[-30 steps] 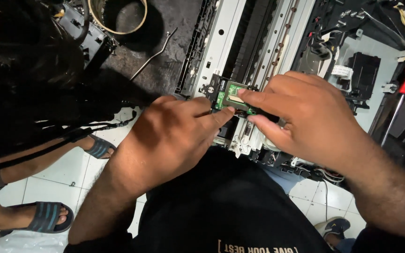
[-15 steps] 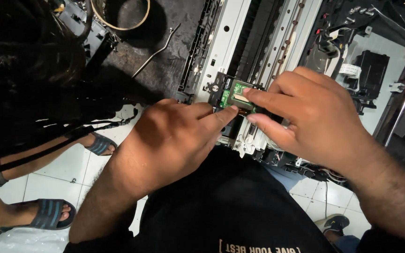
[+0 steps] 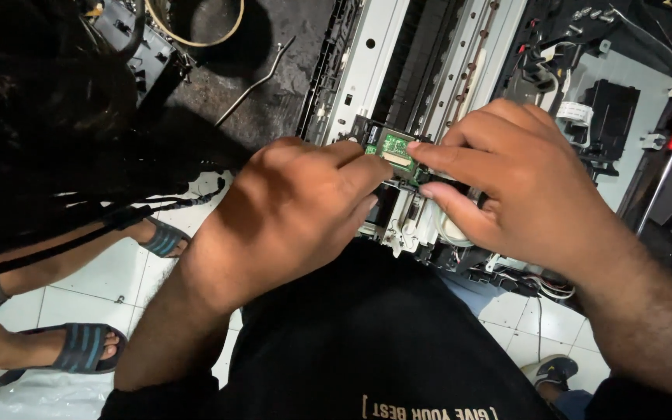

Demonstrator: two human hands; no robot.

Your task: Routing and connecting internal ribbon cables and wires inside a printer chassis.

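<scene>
1. We judge the small green circuit board (image 3: 395,148) could crack or lose its thin ribbon connection if our fingertips press or twist unevenly on the printer frame (image 3: 367,70).
2. Our left hand (image 3: 289,210) curls nearly shut, its thumb tip touching the board's lower edge.
3. Our right hand (image 3: 507,179) pinches the board's right side from three o'clock, forefinger on it.
4. The board sits at twelve o'clock of our left knuckles, between both hands.

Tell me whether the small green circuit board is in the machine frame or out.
In: the green circuit board sits on the metal frame, both hands' fingertips on it.
</scene>
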